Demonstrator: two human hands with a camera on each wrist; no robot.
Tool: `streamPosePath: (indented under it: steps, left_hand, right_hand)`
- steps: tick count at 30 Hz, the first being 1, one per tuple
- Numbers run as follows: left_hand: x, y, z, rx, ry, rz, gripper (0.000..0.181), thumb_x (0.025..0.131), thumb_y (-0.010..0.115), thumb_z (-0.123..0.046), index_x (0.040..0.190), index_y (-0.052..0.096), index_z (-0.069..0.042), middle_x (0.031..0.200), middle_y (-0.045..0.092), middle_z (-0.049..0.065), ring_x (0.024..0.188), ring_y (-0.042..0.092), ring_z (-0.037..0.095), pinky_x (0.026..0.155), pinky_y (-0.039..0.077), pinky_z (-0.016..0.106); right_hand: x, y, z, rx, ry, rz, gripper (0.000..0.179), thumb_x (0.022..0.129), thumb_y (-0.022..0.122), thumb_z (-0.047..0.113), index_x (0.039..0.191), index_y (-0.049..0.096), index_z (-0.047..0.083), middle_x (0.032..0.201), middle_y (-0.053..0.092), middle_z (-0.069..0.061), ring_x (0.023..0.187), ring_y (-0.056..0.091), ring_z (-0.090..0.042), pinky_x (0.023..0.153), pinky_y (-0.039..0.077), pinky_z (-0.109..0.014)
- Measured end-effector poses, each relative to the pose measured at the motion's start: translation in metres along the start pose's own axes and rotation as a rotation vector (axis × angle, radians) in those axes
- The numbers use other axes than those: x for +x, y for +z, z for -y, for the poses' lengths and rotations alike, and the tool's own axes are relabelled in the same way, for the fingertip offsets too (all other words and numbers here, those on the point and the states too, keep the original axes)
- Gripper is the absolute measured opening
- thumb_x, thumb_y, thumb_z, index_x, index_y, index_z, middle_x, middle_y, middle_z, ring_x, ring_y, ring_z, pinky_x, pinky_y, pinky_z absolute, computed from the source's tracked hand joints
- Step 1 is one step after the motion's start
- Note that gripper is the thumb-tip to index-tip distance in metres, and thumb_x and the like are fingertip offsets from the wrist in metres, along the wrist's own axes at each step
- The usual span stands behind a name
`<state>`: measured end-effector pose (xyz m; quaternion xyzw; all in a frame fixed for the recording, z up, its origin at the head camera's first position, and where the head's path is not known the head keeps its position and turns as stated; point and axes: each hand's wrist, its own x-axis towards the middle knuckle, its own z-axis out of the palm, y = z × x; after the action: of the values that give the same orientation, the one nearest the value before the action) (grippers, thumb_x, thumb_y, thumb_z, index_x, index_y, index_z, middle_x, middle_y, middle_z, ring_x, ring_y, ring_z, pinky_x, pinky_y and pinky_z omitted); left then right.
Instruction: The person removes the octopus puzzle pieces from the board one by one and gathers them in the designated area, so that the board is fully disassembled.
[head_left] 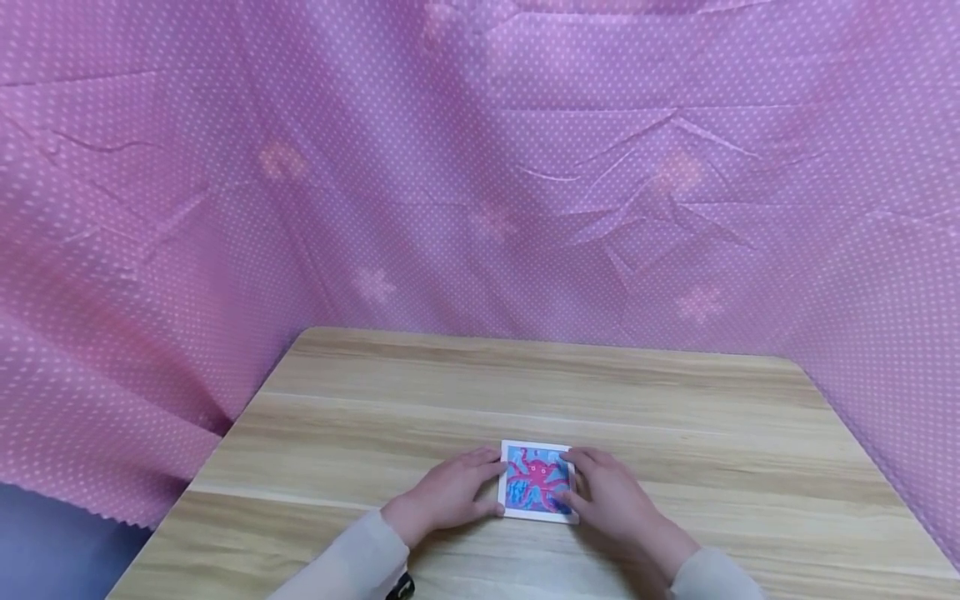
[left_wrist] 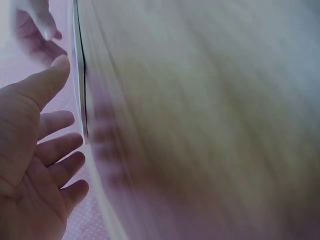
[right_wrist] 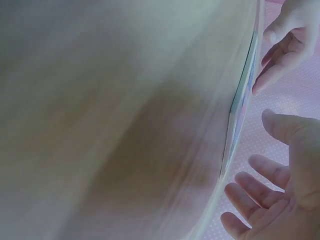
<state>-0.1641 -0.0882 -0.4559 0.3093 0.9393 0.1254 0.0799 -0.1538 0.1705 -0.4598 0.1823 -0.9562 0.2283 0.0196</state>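
Observation:
A small square picture with a white border [head_left: 517, 515] lies flat on the wooden table, showing a pink octopus on a blue ground. My left hand [head_left: 455, 490] is at its left side, thumb and fingertips right at the border. On the right side, my right hand [head_left: 615, 493] overlaps the border with its index finger and thumb. Both wrist views show the picture edge-on as a thin strip [left_wrist: 81, 75]. There, the left fingers [left_wrist: 60, 147] are relaxed and spread, and the right fingers [right_wrist: 255, 192] are loosely bent beside the strip.
The light wooden table [head_left: 465, 383] has rounded far corners. Pink polka-dot cloth [head_left: 480, 167] hangs behind it and along both sides. A dark object [head_left: 402, 587] shows by the left sleeve [head_left: 352, 558].

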Motion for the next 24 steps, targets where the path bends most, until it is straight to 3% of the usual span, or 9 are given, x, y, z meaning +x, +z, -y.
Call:
streamPosePath:
  steps: [6,11,17,24]
  left_hand:
    - [0.000,0.000,-0.004,0.033,0.047,-0.031,0.057,0.088,0.064,-0.045,0.135,0.056,-0.016,0.144,0.044,0.009,0.133,0.038,0.025,0.107,0.033,0.040]
    - [0.000,0.004,-0.003,0.069,0.084,-0.052,0.053,0.087,0.066,-0.045,0.132,0.059,-0.018,0.143,0.045,0.010,0.131,0.041,0.025,0.104,0.037,0.040]
    - [0.000,0.008,0.000,0.071,0.105,-0.068,0.052,0.086,0.067,-0.044,0.132,0.060,-0.020,0.142,0.045,0.011,0.129,0.043,0.026,0.101,0.040,0.040]
    - [0.001,0.007,0.001,0.058,0.106,-0.066,0.052,0.086,0.067,-0.044,0.132,0.059,-0.019,0.142,0.045,0.011,0.129,0.043,0.026,0.102,0.040,0.039]
  right_hand:
    - [0.013,0.007,0.007,0.049,-0.012,-0.020,0.047,0.081,0.076,0.030,0.121,0.063,0.010,0.119,0.060,-0.007,0.111,0.056,-0.028,0.096,0.044,-0.047]
    - [0.025,0.010,0.016,0.132,-0.004,0.029,0.045,0.083,0.075,0.026,0.122,0.062,0.010,0.116,0.059,-0.006,0.104,0.059,-0.026,0.090,0.048,-0.048]
    - [0.040,0.015,0.024,0.223,-0.007,0.079,0.038,0.085,0.072,0.021,0.120,0.062,0.009,0.096,0.058,0.000,0.082,0.055,-0.015,0.077,0.051,-0.038]
    - [0.051,0.022,0.029,0.275,-0.004,0.124,0.033,0.088,0.070,0.018,0.119,0.062,0.009,0.095,0.059,0.000,0.082,0.055,-0.014,0.077,0.050,-0.038]
